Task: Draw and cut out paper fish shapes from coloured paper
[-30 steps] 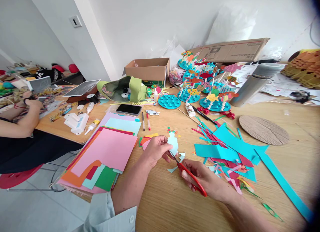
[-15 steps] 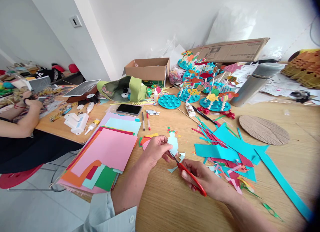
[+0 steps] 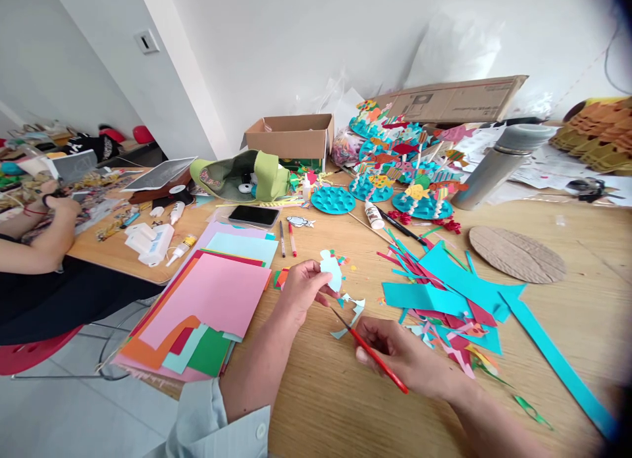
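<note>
A person is cutting paper shapes at a wooden table point(image 3: 538, 353), working among paper fish point(image 3: 417, 193) on teal bases, a stack of colored paper point(image 3: 212, 293) and teal paper scraps point(image 3: 444, 293), as a co-worker's hand point(image 3: 62, 208) is busy at far left. The left hand point(image 3: 302, 290) is pinching a pale blue paper cutout point(image 3: 330, 270) between thumb and fingers, holding it just above the table. The right hand point(image 3: 397, 353) is gripping red scissors point(image 3: 378, 359), fingers closed around the handles, blades together, tips just below the cutout but not touching it. The trimming appears mid-way; another cut would call for opening the blades around the cutout's edge.
</note>
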A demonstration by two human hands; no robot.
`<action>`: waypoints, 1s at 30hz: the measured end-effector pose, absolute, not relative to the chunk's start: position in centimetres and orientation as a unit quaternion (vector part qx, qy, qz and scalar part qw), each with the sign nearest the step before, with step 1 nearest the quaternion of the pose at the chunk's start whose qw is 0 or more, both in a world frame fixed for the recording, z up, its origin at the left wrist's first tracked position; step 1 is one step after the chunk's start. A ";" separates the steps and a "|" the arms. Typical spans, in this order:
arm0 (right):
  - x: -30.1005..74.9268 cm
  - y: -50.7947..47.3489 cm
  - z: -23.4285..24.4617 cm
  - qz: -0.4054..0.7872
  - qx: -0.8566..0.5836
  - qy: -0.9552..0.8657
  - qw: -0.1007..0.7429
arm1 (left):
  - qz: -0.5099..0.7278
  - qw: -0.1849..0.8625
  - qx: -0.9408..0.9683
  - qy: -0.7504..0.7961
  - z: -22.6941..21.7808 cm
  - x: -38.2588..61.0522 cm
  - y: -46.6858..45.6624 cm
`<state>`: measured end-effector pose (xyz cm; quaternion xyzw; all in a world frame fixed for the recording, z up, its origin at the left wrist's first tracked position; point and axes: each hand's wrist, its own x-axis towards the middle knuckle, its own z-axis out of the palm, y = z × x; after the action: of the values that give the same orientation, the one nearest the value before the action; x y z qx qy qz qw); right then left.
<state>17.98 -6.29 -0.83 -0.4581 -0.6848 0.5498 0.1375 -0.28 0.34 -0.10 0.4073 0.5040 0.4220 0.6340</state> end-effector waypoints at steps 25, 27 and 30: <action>17.1 -10.4 2.0 0.057 -0.485 -0.872 0.047 | 0.491 0.617 0.338 0.514 -0.5 -1.0 1.3; 16.4 -9.2 1.8 0.030 -0.471 -0.879 0.069 | 0.491 0.618 0.340 0.512 -0.4 -0.9 1.2; 15.7 -7.3 0.2 0.034 -0.438 -0.895 0.074 | 0.494 0.621 0.340 0.504 -0.3 -0.9 1.1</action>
<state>15.68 -7.33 0.23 -0.4382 -0.8952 0.0336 0.0741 -0.95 1.14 -0.29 0.3404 0.5042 0.4939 0.6212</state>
